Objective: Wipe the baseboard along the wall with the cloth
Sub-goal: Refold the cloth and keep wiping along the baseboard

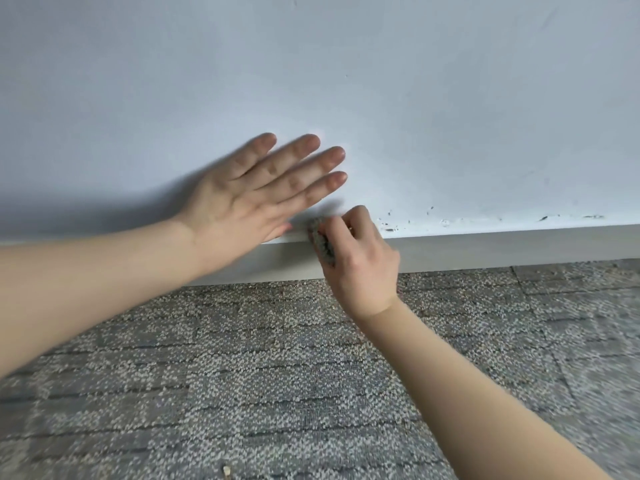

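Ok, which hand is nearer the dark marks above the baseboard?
Right. The right hand, gripping the cloth against the baseboard, sits just left of the marks; the left hand lies open against the wall, farther left.

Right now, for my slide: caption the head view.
Right hand holds grey cloth on baseboard; left hand flat against wall.

Blocked just left of the right hand, cloth gripped against the baseboard, by the left hand spread flat against the wall, heel across the baseboard's top edge. Open to the right of the right hand along the baseboard, out to the edge of view. Walled in beyond the fingers; carpet close beneath. Open over the carpet back toward the person, apart from both forearms.
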